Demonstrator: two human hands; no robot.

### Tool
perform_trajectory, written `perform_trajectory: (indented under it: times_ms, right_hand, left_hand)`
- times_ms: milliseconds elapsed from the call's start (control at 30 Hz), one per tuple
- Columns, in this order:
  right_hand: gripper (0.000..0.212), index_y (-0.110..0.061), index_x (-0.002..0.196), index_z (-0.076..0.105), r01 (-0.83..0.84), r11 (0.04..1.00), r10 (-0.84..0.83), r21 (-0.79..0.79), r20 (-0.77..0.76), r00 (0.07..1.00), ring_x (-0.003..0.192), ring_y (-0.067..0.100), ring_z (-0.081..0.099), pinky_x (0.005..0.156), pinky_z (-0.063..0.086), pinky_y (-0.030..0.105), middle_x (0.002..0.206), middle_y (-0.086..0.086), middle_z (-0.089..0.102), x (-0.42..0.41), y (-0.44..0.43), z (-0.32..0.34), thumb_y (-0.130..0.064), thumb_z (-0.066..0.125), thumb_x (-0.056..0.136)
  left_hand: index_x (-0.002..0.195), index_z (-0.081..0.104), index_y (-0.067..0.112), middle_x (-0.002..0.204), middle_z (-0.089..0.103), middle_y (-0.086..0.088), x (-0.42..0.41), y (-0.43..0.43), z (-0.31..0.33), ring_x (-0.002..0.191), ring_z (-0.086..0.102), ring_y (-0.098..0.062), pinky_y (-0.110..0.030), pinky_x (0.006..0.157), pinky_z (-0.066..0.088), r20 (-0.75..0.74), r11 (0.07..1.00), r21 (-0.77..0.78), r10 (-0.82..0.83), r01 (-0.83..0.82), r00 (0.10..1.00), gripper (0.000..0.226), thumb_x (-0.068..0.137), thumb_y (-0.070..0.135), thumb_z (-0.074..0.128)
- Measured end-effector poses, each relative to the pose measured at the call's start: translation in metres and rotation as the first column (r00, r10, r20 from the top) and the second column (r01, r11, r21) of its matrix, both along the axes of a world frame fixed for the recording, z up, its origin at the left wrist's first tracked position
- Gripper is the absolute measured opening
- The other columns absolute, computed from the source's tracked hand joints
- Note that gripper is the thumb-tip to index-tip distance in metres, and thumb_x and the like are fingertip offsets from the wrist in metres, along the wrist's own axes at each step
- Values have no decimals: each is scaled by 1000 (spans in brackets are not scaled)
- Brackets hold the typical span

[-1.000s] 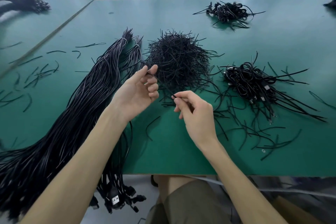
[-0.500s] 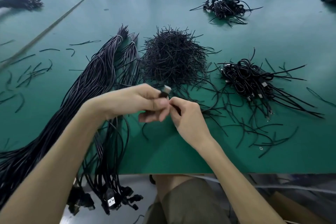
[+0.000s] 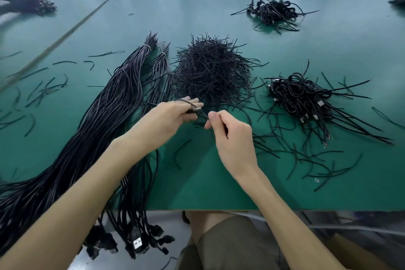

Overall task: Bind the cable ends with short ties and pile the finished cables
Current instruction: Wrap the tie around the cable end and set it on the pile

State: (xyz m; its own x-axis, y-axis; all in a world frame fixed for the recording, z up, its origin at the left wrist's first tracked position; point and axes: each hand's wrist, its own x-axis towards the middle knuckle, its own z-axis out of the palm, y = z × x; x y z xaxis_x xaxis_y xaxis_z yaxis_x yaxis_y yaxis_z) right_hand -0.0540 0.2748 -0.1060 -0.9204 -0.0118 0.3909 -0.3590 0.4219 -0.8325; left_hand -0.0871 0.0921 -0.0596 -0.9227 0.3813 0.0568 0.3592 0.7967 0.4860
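My two bare forearms come in from the lower corners and converge above the middle of the worktop, the left one crossing at a long slant, the right one rising more steeply. My left hand, its back turned up, has its fingers curled round a cable end, one finger lying straighter along the top. My right hand, just beside it with knuckles up, pinches a short tie between thumb and forefinger, the other fingers folded in under the palm. The two sets of fingertips are near each other.
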Motion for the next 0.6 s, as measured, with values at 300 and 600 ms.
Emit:
perform_trajectory:
  times_ms: [300,600]
  right_hand:
    - [28,-10,89,64,-117,993,118,18,-119,986,56,1,48,57,31,11,63,-23,47,6,-3,2,-21,46,109]
    - [54,-13,63,32,-92,988,96,128,-29,995,54,21,33,61,25,27,55,-6,32,3,-4,3,-45,40,106]
  left_hand:
    - [150,46,7,151,54,-2,11,23,-11,144,46,-15,-32,120,35,255,546,834,-255,-79,933,47,110,27,33]
    - [94,63,15,55,36,11,11,18,23,47,32,-4,-19,53,33,322,13,935,-447,-354,835,38,113,32,34]
